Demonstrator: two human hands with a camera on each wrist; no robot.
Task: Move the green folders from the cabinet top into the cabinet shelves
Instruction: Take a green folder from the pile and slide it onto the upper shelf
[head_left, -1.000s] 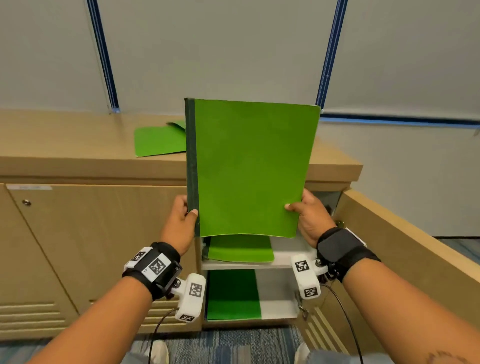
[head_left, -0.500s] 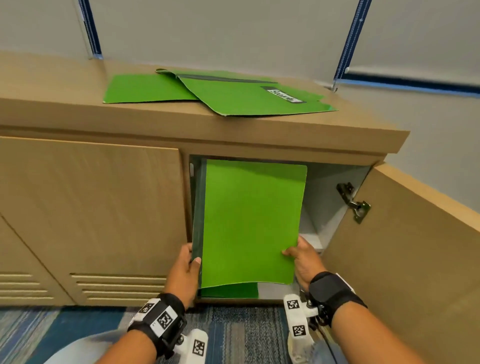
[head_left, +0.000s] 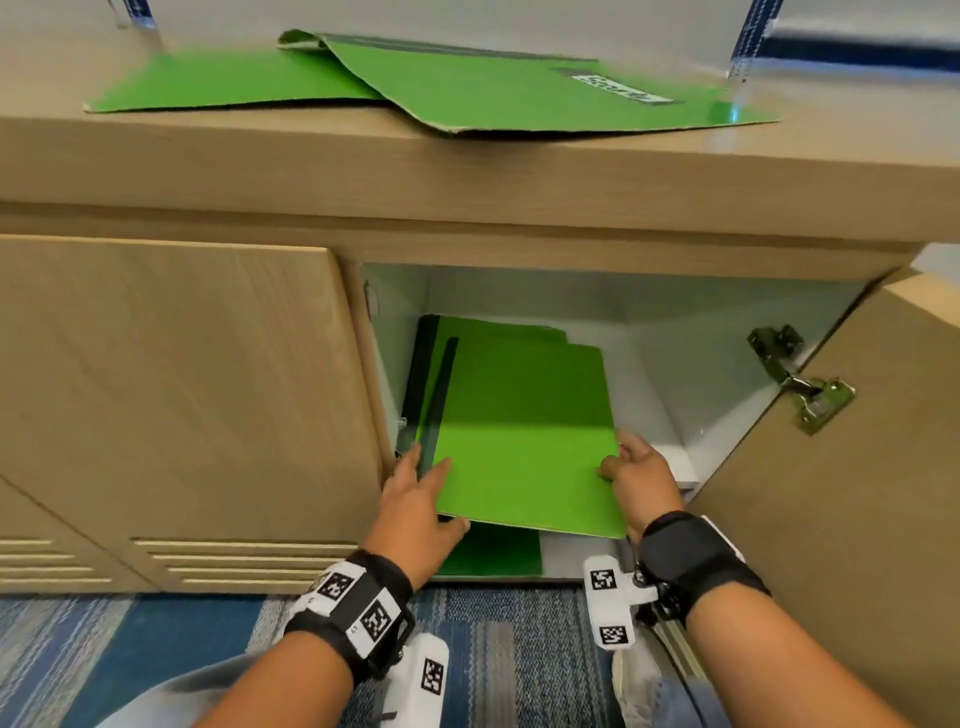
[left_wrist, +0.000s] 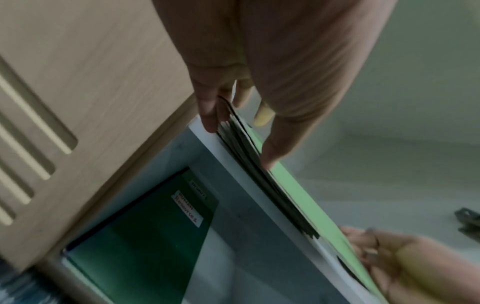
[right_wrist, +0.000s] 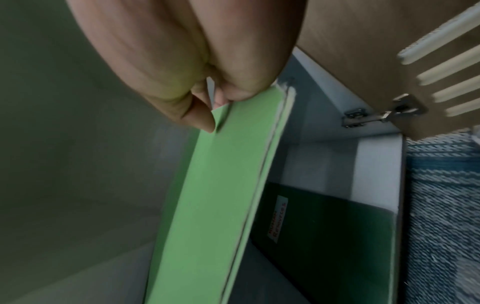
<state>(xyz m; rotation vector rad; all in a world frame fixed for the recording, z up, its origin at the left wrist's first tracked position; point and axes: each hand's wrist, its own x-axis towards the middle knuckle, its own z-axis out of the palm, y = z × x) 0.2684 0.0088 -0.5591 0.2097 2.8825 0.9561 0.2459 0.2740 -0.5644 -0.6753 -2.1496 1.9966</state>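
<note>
A green folder (head_left: 524, 452) with a dark spine lies almost flat in the open cabinet, on top of another green folder (head_left: 498, 330) on the upper shelf (head_left: 670, 462). My left hand (head_left: 415, 499) holds its near left corner, fingers on top and thumb under the edge; the left wrist view shows the left hand (left_wrist: 233, 115) straddling the spine edge. My right hand (head_left: 634, 478) pinches the right edge, and the right wrist view shows the right hand (right_wrist: 215, 107) pinching the folder (right_wrist: 221, 195). Two more green folders (head_left: 498, 88) overlap on the cabinet top.
A darker green folder (head_left: 493, 556) with a white label lies on the lower shelf. The cabinet's right door (head_left: 831, 519) stands open with its metal hinge (head_left: 800, 384) exposed. The left door (head_left: 182, 405) is closed. Blue patterned carpet (head_left: 156, 649) lies below.
The folder went from upright in front of the cabinet down into the opening and now lies tilted nearly flat on the upper shelf's stack. Both hands followed it in.
</note>
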